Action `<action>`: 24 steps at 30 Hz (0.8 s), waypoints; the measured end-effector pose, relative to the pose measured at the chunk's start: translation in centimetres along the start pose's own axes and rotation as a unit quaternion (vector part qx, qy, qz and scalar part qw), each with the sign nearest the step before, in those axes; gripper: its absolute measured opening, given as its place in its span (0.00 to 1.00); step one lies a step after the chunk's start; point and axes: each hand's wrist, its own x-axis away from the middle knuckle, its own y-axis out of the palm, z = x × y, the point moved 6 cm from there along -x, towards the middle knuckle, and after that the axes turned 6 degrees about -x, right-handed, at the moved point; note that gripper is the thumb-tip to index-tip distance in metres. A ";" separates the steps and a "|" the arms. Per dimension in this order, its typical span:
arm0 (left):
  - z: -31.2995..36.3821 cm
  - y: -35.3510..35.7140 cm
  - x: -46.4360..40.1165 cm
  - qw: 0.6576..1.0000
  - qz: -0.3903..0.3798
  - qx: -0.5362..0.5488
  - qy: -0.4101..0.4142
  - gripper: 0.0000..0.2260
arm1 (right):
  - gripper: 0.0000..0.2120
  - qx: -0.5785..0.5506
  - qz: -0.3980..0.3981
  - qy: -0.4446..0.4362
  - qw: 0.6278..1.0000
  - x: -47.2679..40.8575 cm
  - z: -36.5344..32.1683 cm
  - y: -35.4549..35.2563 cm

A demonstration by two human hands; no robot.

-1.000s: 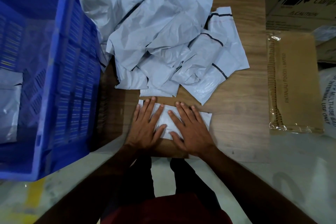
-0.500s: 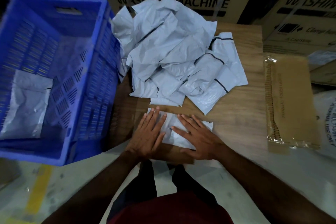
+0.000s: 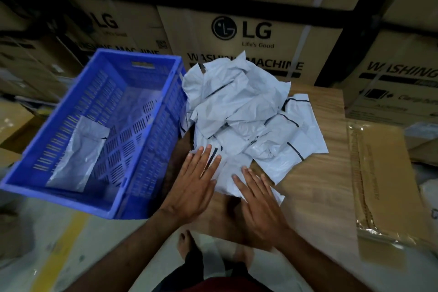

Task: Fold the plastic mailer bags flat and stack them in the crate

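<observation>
A folded grey mailer bag (image 3: 231,176) lies on the wooden board (image 3: 315,180) between my hands. My left hand (image 3: 193,187) lies flat with straight fingers on the bag's left edge. My right hand (image 3: 259,204) lies flat with straight fingers on its right part. Behind them is a crumpled pile of grey mailer bags (image 3: 241,111) with black seal strips. To the left stands the blue slotted crate (image 3: 151,173), with a flat mailer bag (image 3: 78,154) inside, leaning on its left wall.
Large cardboard washing-machine boxes (image 3: 241,31) stand close behind the board and crate. A wrapped stack of brown envelopes (image 3: 384,185) lies at the right. My bare feet (image 3: 187,244) are on the concrete floor below the board's front edge.
The head camera has tilted up, so the crate and the boxes show more fully. Both hands have stayed flat on the folded bag and shifted a little forward, toward the pile.
</observation>
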 end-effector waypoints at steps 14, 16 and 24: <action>-9.4 -8.8 -2.3 0.994 0.063 -0.064 -0.058 0.27 | 0.32 -0.002 0.179 0.063 0.982 -11.9 -8.2 -4.8; -12.0 -9.3 -1.6 0.993 0.065 -0.070 -0.072 0.27 | 0.32 0.003 0.197 0.061 0.978 -13.8 -10.3 -4.6; -28.3 -10.7 3.2 0.990 0.044 -0.103 -0.081 0.27 | 0.33 -0.001 0.211 0.105 0.972 -22.2 -19.9 1.1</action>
